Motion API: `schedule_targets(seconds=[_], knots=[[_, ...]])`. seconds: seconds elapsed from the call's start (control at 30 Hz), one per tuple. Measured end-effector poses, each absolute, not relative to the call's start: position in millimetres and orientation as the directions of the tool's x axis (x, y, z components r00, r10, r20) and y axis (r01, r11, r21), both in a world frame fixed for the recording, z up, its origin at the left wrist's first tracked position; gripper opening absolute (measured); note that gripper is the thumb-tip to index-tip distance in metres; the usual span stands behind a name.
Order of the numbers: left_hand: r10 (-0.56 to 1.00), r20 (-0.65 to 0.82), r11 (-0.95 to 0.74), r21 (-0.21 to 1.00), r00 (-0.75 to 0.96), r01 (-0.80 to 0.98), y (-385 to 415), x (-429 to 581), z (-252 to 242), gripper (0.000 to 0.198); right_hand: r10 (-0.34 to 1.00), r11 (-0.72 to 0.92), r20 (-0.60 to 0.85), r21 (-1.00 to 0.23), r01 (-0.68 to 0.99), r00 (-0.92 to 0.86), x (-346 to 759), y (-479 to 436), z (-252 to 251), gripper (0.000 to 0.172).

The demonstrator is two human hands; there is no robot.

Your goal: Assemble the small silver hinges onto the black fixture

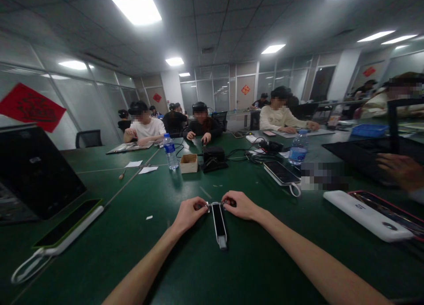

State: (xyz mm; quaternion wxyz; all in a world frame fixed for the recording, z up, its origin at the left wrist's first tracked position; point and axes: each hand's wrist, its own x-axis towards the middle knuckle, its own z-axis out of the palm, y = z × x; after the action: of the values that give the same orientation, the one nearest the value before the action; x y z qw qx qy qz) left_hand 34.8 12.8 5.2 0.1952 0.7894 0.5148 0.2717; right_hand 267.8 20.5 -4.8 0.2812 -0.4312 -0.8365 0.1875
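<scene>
A narrow, long device (pixel 219 223) with a black middle, pale side edges and a grey near end lies on the green table (pixel 185 269) in front of me. Its far end sits between my two hands. My left hand (pixel 189 213) is closed in a pinch at the left of that far end, where a small silvery piece (pixel 208 206) shows by the fingertips. On the other side, my right hand (pixel 241 204) pinches with curled fingers at the far end's right corner. What its fingertips hold is too small to make out.
Beyond my hands stand a small cardboard box (pixel 188 163), a black device (pixel 213 158) and two water bottles (pixel 170 152). Phones and white power banks (pixel 366 214) lie to both sides. At left stands a black HP computer (pixel 36 172). Several people sit around the table.
</scene>
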Motion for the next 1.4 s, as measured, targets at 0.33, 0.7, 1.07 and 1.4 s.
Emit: schedule_targets(seconds=[0.33, 0.7, 1.07, 1.4], knots=[[0.914, 0.239, -0.406, 0.572, 0.328, 0.713, 11, 35, 9, 0.019, 0.838, 0.541, 0.296, -0.57, 0.619, -0.459, 270, 22, -8, 0.016], [0.898, 0.251, -0.438, 0.56, 0.36, 0.703, 11, 33, 7, 0.025, 0.839, 0.538, 0.287, -0.566, 0.624, -0.462, 269, 20, -6, 0.016], [0.914, 0.232, -0.404, 0.611, 0.334, 0.681, 8, 36, 11, 0.021, 0.846, 0.529, 0.297, -0.572, 0.627, -0.443, 264, 18, -1, 0.014], [0.894, 0.25, -0.447, 0.549, 0.371, 0.707, 12, 33, 10, 0.024, 0.858, 0.505, 0.262, -0.581, 0.638, -0.441, 264, 16, 3, 0.014]])
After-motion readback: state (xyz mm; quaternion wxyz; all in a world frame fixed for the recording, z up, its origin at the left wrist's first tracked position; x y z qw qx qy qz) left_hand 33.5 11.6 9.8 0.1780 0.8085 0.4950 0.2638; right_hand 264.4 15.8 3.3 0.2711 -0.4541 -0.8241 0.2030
